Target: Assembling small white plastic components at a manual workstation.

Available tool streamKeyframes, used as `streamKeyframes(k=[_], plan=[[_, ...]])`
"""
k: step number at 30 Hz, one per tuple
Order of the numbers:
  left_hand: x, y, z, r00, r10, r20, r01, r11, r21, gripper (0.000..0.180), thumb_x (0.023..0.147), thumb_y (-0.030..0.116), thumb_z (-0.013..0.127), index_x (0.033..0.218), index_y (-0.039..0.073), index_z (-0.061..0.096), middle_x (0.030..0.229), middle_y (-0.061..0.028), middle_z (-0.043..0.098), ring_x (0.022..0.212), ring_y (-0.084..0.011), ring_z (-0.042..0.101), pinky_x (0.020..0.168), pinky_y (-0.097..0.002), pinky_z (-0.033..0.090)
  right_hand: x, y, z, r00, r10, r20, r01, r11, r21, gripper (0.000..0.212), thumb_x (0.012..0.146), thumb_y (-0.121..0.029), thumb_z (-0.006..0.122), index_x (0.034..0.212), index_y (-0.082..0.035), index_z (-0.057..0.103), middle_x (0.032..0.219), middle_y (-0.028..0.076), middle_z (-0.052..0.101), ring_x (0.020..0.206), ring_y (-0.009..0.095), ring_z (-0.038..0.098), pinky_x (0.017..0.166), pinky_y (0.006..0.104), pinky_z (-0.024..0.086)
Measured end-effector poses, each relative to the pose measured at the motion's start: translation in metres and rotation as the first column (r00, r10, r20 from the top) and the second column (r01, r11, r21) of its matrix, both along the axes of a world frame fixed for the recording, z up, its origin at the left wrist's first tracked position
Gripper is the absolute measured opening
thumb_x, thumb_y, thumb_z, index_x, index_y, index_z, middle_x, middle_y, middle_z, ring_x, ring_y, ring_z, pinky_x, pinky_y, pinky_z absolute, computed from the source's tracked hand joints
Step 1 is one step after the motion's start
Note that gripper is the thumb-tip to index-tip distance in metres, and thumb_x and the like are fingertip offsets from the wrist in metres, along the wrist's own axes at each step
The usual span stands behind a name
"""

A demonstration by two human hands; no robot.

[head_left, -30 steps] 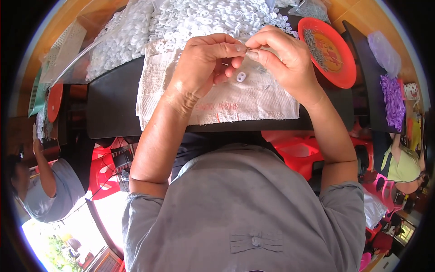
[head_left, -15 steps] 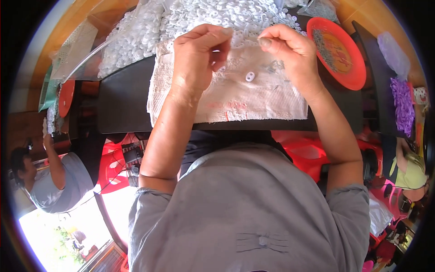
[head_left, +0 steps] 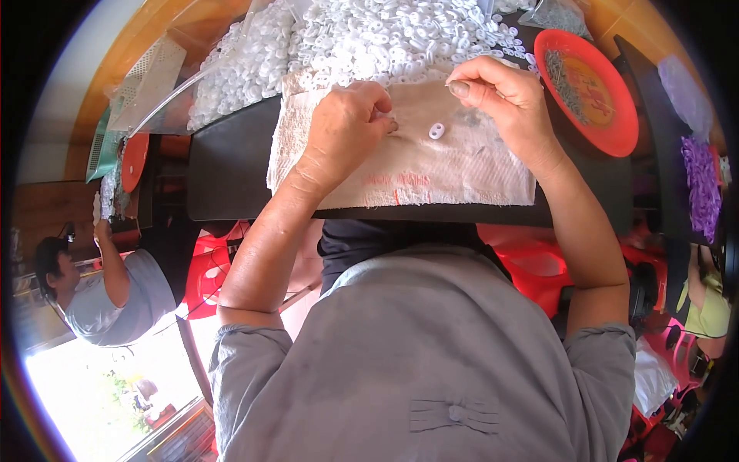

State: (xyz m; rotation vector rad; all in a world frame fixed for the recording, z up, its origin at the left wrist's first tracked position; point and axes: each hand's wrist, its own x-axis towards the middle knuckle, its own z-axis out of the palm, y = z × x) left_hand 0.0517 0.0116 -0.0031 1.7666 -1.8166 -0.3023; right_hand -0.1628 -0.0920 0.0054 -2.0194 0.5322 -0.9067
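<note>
My left hand (head_left: 350, 127) is low over the left part of a cream cloth (head_left: 462, 173), its fingers curled together. A trace of white shows by its fingertips, but whatever they hold is mostly hidden. To the right, my right hand (head_left: 504, 96) is raised above the cloth with thumb and forefinger pinched; anything between them is too small to name. Between the hands lies a single white oval plastic piece with two holes (head_left: 436, 131). Beyond them, a big heap of similar white pieces (head_left: 369, 38) covers the back of the dark table (head_left: 231, 173).
A red oval plate (head_left: 625, 127) with small grey metal parts stands at the right, near a clear bag (head_left: 558, 17). Purple bundles (head_left: 699, 185) lie farther right. One person (head_left: 115, 296) sits at left, another in yellow-green (head_left: 704, 304) at right. Red stools (head_left: 531, 266) stand below.
My left hand has come down toward the cloth, where a white piece lay before, and its fingers have curled in. My right hand stays pinched in nearly the same place. The whole view has shifted slightly.
</note>
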Motion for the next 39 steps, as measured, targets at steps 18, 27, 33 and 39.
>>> streamKeyframes(k=[18, 27, 33, 39], plan=[[0.014, 0.01, 0.008, 0.985, -0.175, 0.006, 0.175, 0.984, 0.02, 0.011, 0.079, 0.004, 0.069, 0.086, 0.001, 0.061, 0.076, -0.0066, 0.055, 0.067, -0.0174, 0.055, 0.063, -0.0292, 0.044, 0.0, 0.003, 0.001, 0.998, 0.038, -0.046, -0.047, 0.977, -0.209, 0.003, 0.087, -0.001, 0.062, 0.089, 0.0, 0.061, 0.071, 0.001, 0.056, 0.063, 0.007, 0.049, 0.057, 0.0216, 0.04], [0.017, 0.018, 0.004, 0.916, -0.061, -0.398, 0.064, 0.998, -0.004, 0.008, 0.081, 0.005, 0.068, 0.087, 0.001, 0.065, 0.08, -0.0047, 0.059, 0.07, -0.0148, 0.057, 0.059, -0.0287, 0.045, 0.0, 0.003, -0.002, 0.998, 0.038, -0.049, -0.049, 0.969, -0.243, 0.004, 0.087, 0.001, 0.061, 0.091, 0.0, 0.061, 0.073, 0.001, 0.057, 0.064, 0.007, 0.05, 0.058, 0.0217, 0.041], [-0.009, 0.011, 0.023, 0.336, 0.186, -0.923, 0.034, 0.977, 0.209, 0.008, 0.087, 0.005, 0.064, 0.09, -0.003, 0.064, 0.07, -0.006, 0.061, 0.054, -0.0114, 0.053, 0.045, -0.0226, 0.039, 0.001, 0.008, 0.0, 0.999, 0.045, -0.028, -0.049, 0.982, -0.18, 0.005, 0.089, -0.001, 0.059, 0.093, -0.001, 0.062, 0.073, 0.001, 0.058, 0.066, 0.007, 0.053, 0.06, 0.0215, 0.043], [-0.032, -0.006, 0.02, 0.098, 0.158, -0.983, 0.109, 0.98, 0.169, 0.007, 0.087, 0.003, 0.063, 0.09, -0.004, 0.063, 0.072, -0.0092, 0.062, 0.058, -0.0139, 0.056, 0.044, -0.024, 0.04, 0.006, 0.015, -0.001, 0.995, 0.027, 0.101, -0.016, 0.994, -0.109, 0.007, 0.09, -0.004, 0.061, 0.095, -0.001, 0.063, 0.077, 0.002, 0.062, 0.068, 0.007, 0.057, 0.062, 0.0216, 0.046]])
